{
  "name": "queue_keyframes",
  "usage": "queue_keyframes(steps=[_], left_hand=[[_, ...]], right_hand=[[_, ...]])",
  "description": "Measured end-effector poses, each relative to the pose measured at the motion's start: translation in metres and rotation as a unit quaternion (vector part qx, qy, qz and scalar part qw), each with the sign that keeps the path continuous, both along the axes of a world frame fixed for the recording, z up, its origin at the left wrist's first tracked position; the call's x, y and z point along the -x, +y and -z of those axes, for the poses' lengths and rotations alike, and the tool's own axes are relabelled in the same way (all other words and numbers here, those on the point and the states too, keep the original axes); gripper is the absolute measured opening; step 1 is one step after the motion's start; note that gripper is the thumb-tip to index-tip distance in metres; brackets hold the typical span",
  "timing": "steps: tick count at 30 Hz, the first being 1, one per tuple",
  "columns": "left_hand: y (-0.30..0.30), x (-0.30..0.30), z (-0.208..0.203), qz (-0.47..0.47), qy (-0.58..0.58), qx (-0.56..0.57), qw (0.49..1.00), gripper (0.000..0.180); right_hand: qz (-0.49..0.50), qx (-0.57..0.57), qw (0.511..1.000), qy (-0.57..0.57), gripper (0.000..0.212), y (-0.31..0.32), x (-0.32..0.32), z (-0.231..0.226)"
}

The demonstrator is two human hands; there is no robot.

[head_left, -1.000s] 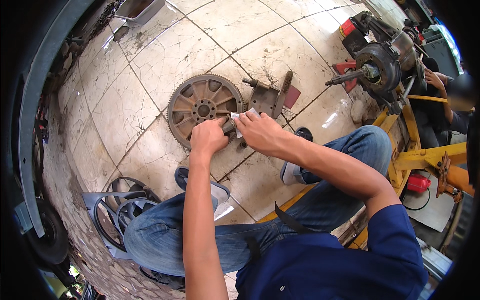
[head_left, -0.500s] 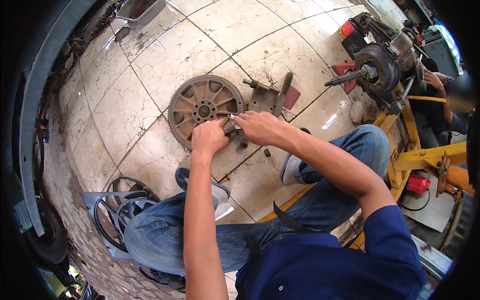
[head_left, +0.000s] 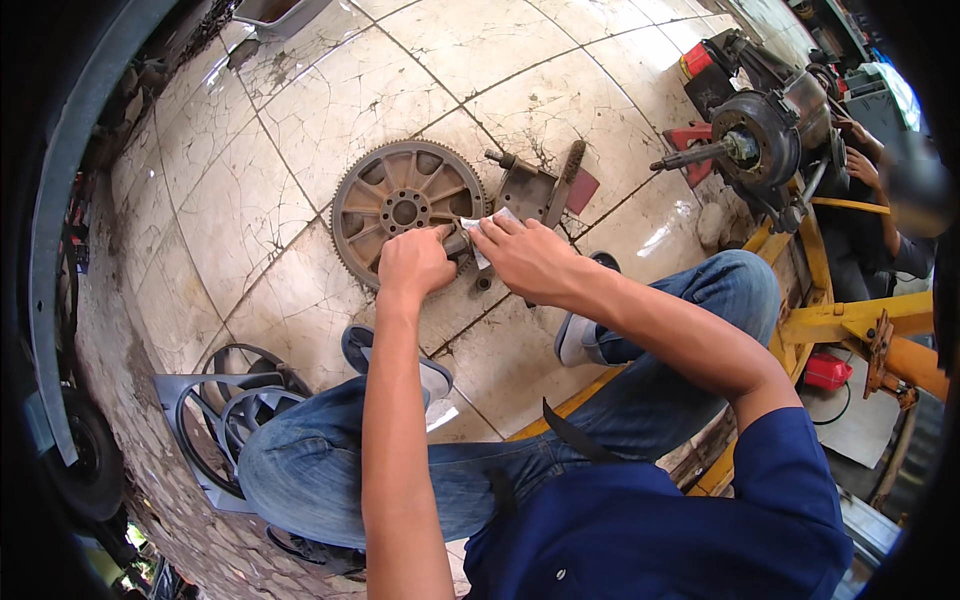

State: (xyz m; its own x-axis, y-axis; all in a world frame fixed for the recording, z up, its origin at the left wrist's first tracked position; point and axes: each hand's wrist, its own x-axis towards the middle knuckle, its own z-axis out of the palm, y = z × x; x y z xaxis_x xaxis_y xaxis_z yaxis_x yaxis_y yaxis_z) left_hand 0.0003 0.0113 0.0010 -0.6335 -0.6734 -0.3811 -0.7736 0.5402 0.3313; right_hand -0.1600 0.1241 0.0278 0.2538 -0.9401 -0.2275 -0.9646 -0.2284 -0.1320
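Note:
My left hand (head_left: pixel 415 262) is closed round a small grey metal part (head_left: pixel 456 243) at the lower right edge of a ring-toothed flywheel (head_left: pixel 363 221), which lies flat on the floor. Against that part, my right hand (head_left: pixel 522 256) presses a white piece of sheet (head_left: pixel 503 215), cloth or paper, with its fingers bent over it. The fingers partly hide both the part and the sheet. Just past my right hand lie a rusty metal plate (head_left: pixel 527 192), a dark flat bar (head_left: pixel 567 180) and a dark red square sheet (head_left: pixel 584 190). A small round bushing (head_left: pixel 484 283) sits below my hands.
At the right, a hub assembly (head_left: pixel 748 145) with a protruding shaft rests by a yellow steel frame (head_left: pixel 860 316); another person's hand (head_left: pixel 862 168) is behind it. A fan shroud (head_left: pixel 205 440) stands by my left knee. A grey tub (head_left: pixel 285 22) is at the far left.
My right hand has shifted slightly up and right, and more of the white sheet shows past its fingers. My left hand stays by the flywheel's edge.

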Motion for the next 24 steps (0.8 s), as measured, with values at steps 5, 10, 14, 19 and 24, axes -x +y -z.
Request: queue_keyframes(steps=[5, 10, 14, 19, 24], left_hand=[[-0.001, 0.002, -0.004, 0.013, -0.001, 0.000, 1.000, 0.053], [-0.002, 0.001, -0.001, 0.005, 0.005, 0.003, 1.000, 0.051], [-0.005, 0.004, -0.003, 0.004, 0.000, -0.005, 1.000, 0.051], [-0.005, 0.000, -0.001, 0.005, 0.009, -0.010, 1.000, 0.053], [-0.006, 0.004, -0.001, 0.014, 0.009, 0.010, 1.000, 0.050]], right_hand=[[0.022, -0.019, 0.999, -0.038, 0.057, -0.012, 0.006, 0.013], [0.005, 0.004, 0.998, 0.065, 0.056, 0.000, -0.007, 0.012], [0.015, -0.025, 0.999, 0.031, 0.058, -0.011, 0.001, 0.010], [0.005, -0.017, 0.999, 0.046, 0.058, -0.003, -0.007, 0.003], [0.029, -0.003, 1.000, -0.006, 0.057, -0.012, 0.002, 0.013]])
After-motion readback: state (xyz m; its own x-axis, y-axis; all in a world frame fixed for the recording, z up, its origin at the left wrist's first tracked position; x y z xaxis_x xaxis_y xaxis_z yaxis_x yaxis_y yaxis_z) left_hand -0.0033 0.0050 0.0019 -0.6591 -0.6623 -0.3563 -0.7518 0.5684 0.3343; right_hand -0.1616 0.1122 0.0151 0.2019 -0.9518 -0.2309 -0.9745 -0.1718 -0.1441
